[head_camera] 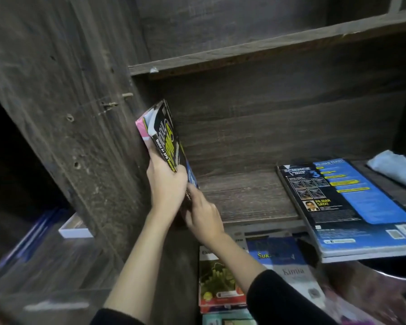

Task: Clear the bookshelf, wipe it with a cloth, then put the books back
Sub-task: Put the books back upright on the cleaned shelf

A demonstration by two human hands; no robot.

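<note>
putting books back, i think: left hand (167, 184) and right hand (203, 215) both grip black and yellow paper books (165, 137), upright at the frame's middle left in the dark wooden bookshelf (244, 198); next, let go gently.

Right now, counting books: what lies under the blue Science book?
What looks like another flat book lies under the Science book; only its pale edge shows, cover hidden.

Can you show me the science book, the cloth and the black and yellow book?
science book (366, 207): head view, middle of its blue back cover.
cloth (395, 166): head view, middle of the folded bundle.
black and yellow book (165, 137): head view, middle of its cover.
</note>
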